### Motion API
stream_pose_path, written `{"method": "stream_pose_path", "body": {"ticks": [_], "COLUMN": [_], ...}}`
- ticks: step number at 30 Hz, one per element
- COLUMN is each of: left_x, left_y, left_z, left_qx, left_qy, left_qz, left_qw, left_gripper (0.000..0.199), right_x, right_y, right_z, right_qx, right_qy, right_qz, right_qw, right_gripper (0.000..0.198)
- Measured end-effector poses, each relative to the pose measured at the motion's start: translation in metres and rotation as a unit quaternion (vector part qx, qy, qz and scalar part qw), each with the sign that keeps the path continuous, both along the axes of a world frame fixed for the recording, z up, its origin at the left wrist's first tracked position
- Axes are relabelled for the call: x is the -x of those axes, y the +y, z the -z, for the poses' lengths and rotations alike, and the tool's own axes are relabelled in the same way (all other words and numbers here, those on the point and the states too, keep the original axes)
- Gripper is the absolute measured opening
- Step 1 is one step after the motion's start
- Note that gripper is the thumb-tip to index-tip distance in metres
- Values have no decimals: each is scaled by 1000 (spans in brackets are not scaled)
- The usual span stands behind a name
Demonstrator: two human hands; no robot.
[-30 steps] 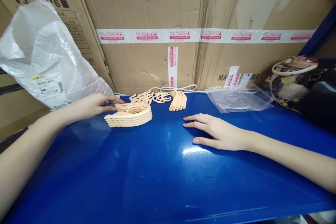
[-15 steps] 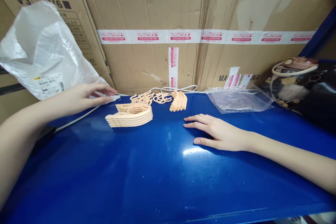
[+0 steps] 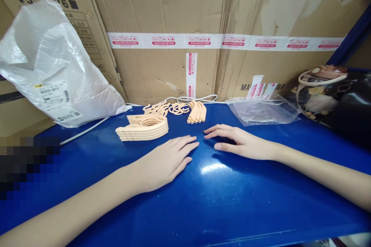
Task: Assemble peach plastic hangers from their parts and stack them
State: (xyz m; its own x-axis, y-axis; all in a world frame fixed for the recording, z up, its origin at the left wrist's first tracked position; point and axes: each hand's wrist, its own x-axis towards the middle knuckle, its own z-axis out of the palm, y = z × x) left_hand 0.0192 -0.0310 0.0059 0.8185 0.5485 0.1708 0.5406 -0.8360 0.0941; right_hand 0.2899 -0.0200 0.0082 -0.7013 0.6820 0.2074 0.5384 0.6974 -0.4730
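My left hand lies palm down over the blue tabletop, fingers stretched out and holding nothing. Just behind it sits a stack of cream plastic hanger-like pieces, curved and neatly piled. My right hand is a short way to the right, its fingers apart and nothing in them. Beyond the two hands stands a row of cream curved tubes. To the left of those tubes, small cream hooks lie in a loose group, with more cream pieces beside them.
A white plastic mailing bag with labels leans at the left. Large cardboard boxes wall off the back. A clear plastic bag lies at the back right, near a dark bag. A white cable runs along the rear.
My left hand has moved from the white bag's corner rightward and nearer, to the middle of the table. My right hand has shifted slightly, its fingers still apart.
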Motion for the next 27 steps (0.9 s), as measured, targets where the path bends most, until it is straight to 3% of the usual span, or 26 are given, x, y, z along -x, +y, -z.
{"method": "stream_pose_path", "body": {"ticks": [4, 7, 12, 16, 21, 27], "left_x": [1, 3, 2, 3, 3, 2], "left_y": [1, 5, 4, 3, 4, 4], "left_z": [2, -2, -2, -1, 0, 0], "left_qx": [29, 27, 25, 21, 22, 24], "left_qy": [11, 10, 10, 11, 16, 4], "left_qz": [0, 4, 7, 13, 5, 8], "left_qw": [1000, 1000, 1000, 1000, 1000, 1000], "left_gripper": [42, 42, 42, 43, 43, 42], "right_x": [0, 2, 15, 29, 37, 39], "right_y": [22, 56, 114, 135, 136, 135], "right_z": [-7, -11, -10, -5, -4, -8], "right_qx": [48, 38, 57, 97, 119, 119], "right_qy": [71, 44, 25, 11, 7, -11], "right_qz": [108, 231, 335, 351, 351, 342], "right_qw": [991, 971, 940, 931, 929, 932], "right_gripper": [29, 20, 52, 52, 30, 24]}}
